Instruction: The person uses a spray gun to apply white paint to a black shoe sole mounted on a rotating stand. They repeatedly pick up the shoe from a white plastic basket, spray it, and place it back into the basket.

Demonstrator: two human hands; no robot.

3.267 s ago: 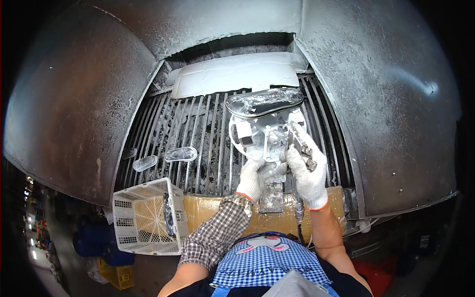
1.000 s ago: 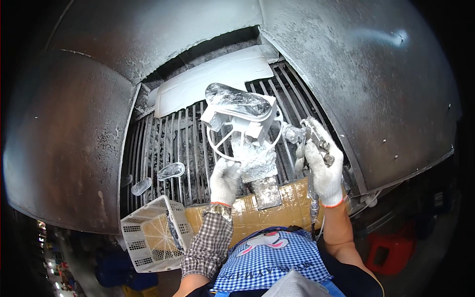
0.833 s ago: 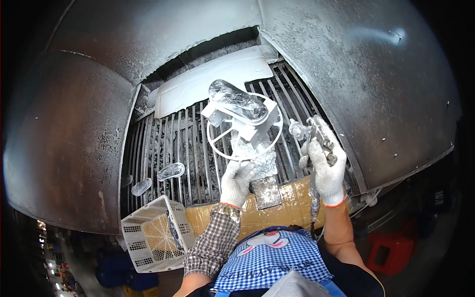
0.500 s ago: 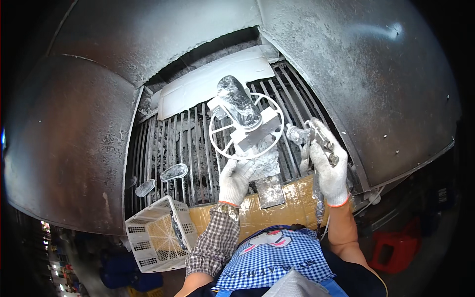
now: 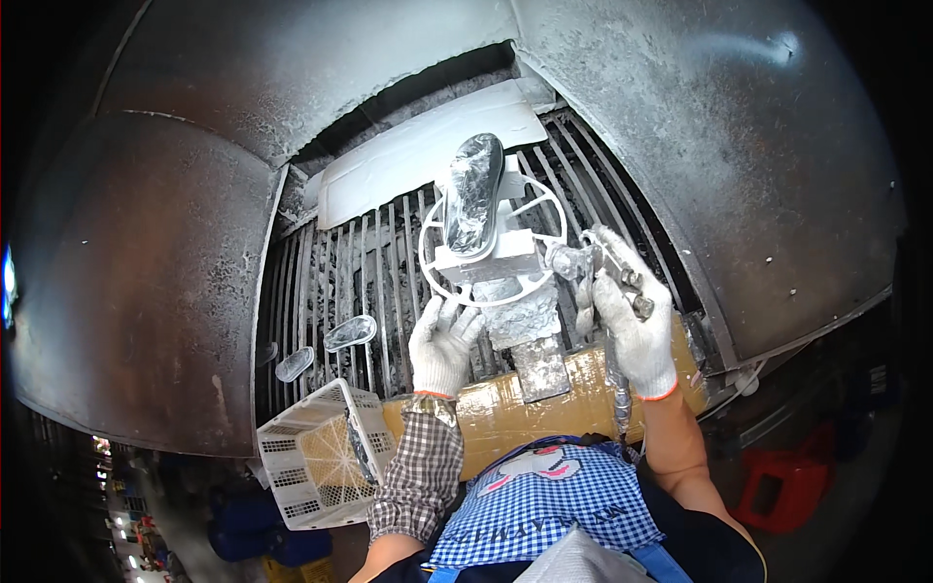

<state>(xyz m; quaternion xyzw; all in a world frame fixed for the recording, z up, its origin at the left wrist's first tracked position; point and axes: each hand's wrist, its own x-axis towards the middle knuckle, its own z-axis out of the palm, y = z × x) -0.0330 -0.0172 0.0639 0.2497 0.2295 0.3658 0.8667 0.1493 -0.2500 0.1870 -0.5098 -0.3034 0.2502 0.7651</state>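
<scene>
My right hand [image 5: 637, 325], in a white knitted glove, grips a metal spray gun [image 5: 573, 260] whose hose hangs below it. Its front end points toward a white spoked wheel [image 5: 556, 199], a turntable standing over the grate. On the wheel's white blocks [image 5: 491, 255] rests a shoe sole [image 5: 473, 199], dark and shiny on top as if covered in film, with a white edge. My left hand [image 5: 442, 348], also gloved, is at the near rim of the wheel with its fingers stretched out and apart. Whether the fingertips touch the rim I cannot tell.
Two smaller film-covered pieces [image 5: 350, 333] lie on the metal grate [image 5: 389, 272] at left. A white plastic basket [image 5: 292, 437] stands at the near left beside a tape-covered brown edge [image 5: 486, 418]. Metal walls [image 5: 739, 194] enclose the grate, with a pale sheet [image 5: 418, 146] at the back.
The wheel has turned, swinging the sole from a slant to nearly straight away from me. My left hand's fingers have spread at the rim. The spray gun stays in my right hand.
</scene>
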